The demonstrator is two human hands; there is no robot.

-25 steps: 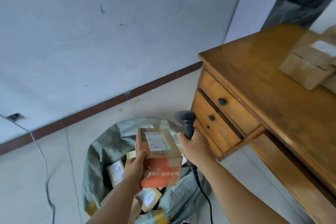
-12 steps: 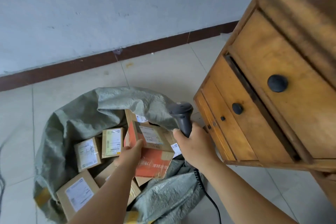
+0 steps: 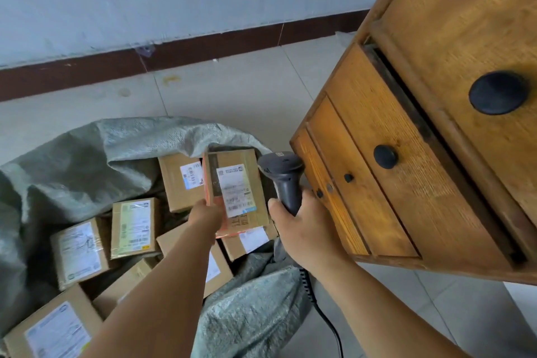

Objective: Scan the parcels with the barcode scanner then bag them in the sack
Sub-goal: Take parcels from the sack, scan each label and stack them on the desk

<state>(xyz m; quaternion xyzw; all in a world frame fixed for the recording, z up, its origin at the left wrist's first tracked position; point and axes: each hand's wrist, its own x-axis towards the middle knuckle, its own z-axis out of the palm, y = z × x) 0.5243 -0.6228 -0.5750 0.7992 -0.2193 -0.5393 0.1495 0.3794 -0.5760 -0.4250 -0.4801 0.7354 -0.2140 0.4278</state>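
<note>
My left hand (image 3: pixel 206 216) grips an orange and brown parcel (image 3: pixel 235 192) by its near left corner, its white label facing up, low over the open mouth of the grey woven sack (image 3: pixel 87 160) on the floor. Several cardboard parcels (image 3: pixel 133 228) with white labels lie inside the sack. My right hand (image 3: pixel 302 227) holds the dark barcode scanner (image 3: pixel 283 177) by its handle just right of the parcel. The scanner head points up and away, and its coiled cable (image 3: pixel 319 308) trails toward me.
A wooden desk with drawers and black knobs (image 3: pixel 436 154) stands close on the right, its corner almost touching the scanner. A tiled floor (image 3: pixel 232 90) runs to a pale wall with a dark red skirting board (image 3: pixel 203 46).
The view has tilted down toward the sack. My left hand has lowered the orange parcel from chest height to just above the parcels in the sack. My right hand has kept the scanner beside it.
</note>
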